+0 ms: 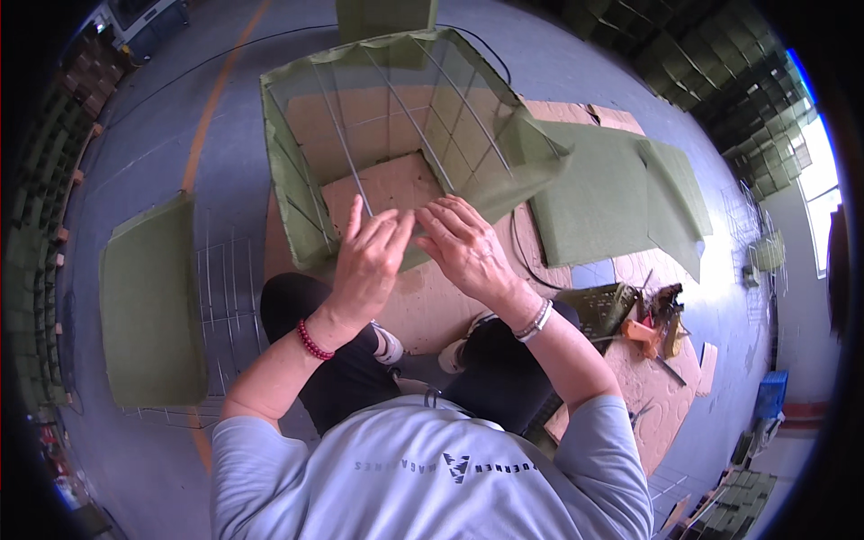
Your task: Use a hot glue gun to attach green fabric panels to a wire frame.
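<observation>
In front of me stands an open box of green mesh cloth [360, 79] over a wire frame [396, 94], its near edge toward my knees. At the middle of that edge my left hand [371, 250] is closed on the mesh, its index finger lifted. Right beside it, nearly touching, my right hand [463, 247] has its fingers bent together over the same edge. The thumbs and the exact pinch are partly hidden. Loose cloth bunches to the right of my right hand.
Cardboard [414, 310] lies beneath the box. More green mesh panels [594, 193] lie at the right, and another mesh panel [153, 310] rests on wire grids [229, 288] at the left. An orange-handled tool [641, 335] sits by my right knee. Stacked green boxes [711, 81] stand at far right.
</observation>
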`<action>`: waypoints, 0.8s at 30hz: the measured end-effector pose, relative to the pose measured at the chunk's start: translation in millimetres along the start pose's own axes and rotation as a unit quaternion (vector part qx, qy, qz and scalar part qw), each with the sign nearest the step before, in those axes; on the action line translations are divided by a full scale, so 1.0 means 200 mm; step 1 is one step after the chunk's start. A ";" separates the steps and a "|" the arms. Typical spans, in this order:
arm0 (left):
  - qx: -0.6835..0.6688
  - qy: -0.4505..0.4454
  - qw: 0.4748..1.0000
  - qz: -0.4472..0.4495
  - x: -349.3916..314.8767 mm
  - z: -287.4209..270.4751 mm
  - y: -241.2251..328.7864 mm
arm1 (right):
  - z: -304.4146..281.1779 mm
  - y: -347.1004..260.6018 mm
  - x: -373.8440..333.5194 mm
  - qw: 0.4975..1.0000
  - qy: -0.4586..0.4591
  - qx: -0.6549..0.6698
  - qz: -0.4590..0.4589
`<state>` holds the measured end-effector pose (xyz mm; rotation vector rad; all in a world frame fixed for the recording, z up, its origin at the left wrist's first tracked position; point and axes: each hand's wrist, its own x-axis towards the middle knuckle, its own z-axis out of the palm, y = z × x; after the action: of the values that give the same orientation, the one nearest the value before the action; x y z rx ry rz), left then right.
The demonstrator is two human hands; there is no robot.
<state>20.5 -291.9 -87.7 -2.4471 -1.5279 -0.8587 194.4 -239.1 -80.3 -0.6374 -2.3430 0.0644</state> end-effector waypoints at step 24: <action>0.013 0.059 0.997 0.050 0.03 -0.05 0.08 | -0.30 0.10 -0.06 0.956 0.197 0.159 0.146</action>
<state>31.1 -299.0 -73.0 -2.3850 -1.3558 -0.9399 248.2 -234.0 -46.6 -0.7503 -1.7921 0.4026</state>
